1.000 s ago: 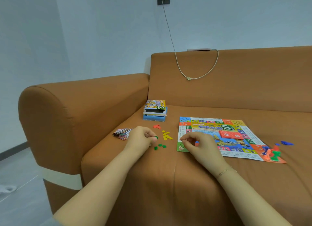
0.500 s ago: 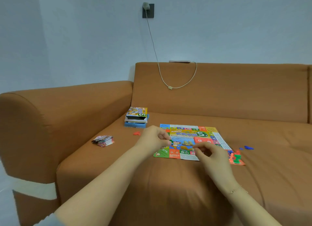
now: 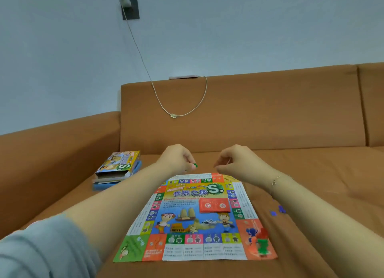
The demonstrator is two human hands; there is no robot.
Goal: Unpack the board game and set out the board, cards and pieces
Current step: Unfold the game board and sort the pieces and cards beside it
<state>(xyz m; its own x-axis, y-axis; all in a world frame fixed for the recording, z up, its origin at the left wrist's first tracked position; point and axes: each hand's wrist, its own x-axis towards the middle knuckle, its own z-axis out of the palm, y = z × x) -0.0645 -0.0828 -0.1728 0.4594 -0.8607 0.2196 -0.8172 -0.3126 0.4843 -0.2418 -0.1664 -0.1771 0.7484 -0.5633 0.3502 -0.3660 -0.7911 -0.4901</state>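
The colourful paper game board [image 3: 195,217] lies flat on the brown sofa seat. A red card deck [image 3: 214,205] sits on its middle. Red, green and blue pawns [image 3: 259,241] stand on its near right corner. My left hand [image 3: 178,158] hovers above the board's far edge and pinches small green pieces [image 3: 195,165]. My right hand [image 3: 239,163] hangs beside it, fingers curled with the tips close together; whether it holds anything is not visible. The game box [image 3: 118,167] lies at the left on the seat.
Small blue pieces [image 3: 278,210] lie on the seat right of the board. A phone [image 3: 182,77] rests on the sofa back, its cable [image 3: 145,69] running up to a wall socket. The sofa arm rises at the left.
Both hands moved from the near left of the board up to its far edge, the left carrying green pieces. The view swung right and closer over the board.
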